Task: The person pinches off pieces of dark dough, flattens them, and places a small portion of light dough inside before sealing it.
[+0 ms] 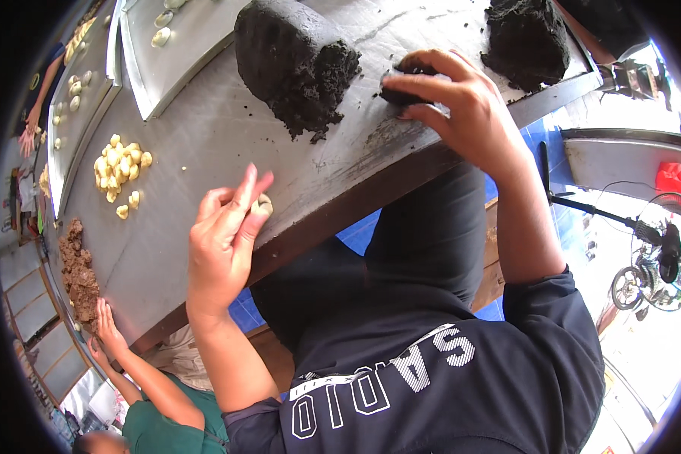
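Note:
My left hand [223, 238] pinches a small pale dough ball [262, 204] between its fingertips, just above the grey metal table [204, 136] near its front edge. My right hand [461, 102] presses down on a small dark lump of filling [401, 91] on the table. Between my hands stands a big dark block of filling [295, 60]. A second dark block [526, 38] sits at the far right of the table.
A pile of several pale dough balls [117, 170] lies left of my left hand. Metal trays [189, 45] with dough pieces lie beyond. A brown crumbly mass [79, 272] sits at the left edge, where another person's hands [106, 329] rest.

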`<state>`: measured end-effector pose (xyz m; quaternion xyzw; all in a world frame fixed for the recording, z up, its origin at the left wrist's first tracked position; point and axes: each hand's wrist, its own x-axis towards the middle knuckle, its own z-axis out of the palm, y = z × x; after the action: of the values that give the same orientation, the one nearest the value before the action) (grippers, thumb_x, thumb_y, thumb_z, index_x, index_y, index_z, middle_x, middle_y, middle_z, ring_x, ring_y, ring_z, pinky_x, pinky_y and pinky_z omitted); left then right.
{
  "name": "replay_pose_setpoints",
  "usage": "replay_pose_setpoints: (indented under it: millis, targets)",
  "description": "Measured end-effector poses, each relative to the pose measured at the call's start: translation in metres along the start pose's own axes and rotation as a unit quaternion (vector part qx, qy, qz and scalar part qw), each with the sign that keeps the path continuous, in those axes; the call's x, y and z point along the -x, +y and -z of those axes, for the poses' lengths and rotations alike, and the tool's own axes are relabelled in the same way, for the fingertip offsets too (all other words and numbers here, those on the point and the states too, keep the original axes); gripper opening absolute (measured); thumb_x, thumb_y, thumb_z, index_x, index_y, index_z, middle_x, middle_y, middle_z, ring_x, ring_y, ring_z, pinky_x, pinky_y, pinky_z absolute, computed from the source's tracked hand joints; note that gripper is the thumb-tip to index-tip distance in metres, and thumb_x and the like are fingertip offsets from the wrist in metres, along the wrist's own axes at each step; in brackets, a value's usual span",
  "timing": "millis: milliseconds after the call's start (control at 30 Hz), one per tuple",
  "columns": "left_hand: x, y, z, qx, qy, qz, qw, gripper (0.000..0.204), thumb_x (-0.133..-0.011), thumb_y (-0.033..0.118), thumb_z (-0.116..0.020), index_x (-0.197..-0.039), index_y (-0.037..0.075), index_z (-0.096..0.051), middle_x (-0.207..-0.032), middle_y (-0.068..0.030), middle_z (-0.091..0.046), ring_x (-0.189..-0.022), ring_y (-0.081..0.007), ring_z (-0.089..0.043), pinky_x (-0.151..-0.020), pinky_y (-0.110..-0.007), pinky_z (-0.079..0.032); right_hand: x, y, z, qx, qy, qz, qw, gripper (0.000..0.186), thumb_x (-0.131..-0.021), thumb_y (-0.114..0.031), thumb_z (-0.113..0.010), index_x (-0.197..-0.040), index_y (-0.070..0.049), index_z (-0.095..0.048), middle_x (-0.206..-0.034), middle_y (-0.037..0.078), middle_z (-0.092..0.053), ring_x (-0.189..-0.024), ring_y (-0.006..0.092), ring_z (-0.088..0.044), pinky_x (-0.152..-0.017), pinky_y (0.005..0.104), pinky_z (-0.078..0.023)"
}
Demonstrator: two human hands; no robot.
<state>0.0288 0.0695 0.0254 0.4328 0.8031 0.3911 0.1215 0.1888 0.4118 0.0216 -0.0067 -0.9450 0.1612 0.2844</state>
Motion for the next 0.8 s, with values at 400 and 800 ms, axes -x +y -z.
replay_pose_setpoints:
  millis: [400,800]
  targets:
    - [0.019,-0.037,-0.001,0.235,0.023,0.058,0.970,0.043,-0.101,0.005,-0.087,-0.144,0.002,-0.080,-0.119,-0.0100,-0.087,-0.094,-0.0111,-0.073,-0.083,-0.027,-0.061,-0.022,0.009,-0.024,-0.108,-0.142,0.033,0.983,0.026,-0.093,-0.007,-0.086,-0.118,-0.011,-0.090,-0.112,0.013,-0.075,-0.109,0.0362,-0.071,-0.096,0.0453,-0.059]
    - [0.029,-0.008,-0.021,-0.139,0.084,-0.029,0.986,0.049,-0.109,0.006,-0.079,-0.156,0.000,-0.070,-0.135,-0.0187,-0.084,-0.138,-0.0211,-0.073,-0.120,-0.039,-0.051,-0.029,-0.072,-0.062,-0.014,-0.118,0.107,0.987,0.009,-0.090,-0.015,-0.075,-0.093,-0.007,-0.077,-0.101,0.008,-0.071,-0.106,0.0295,-0.074,-0.090,0.0423,-0.064]
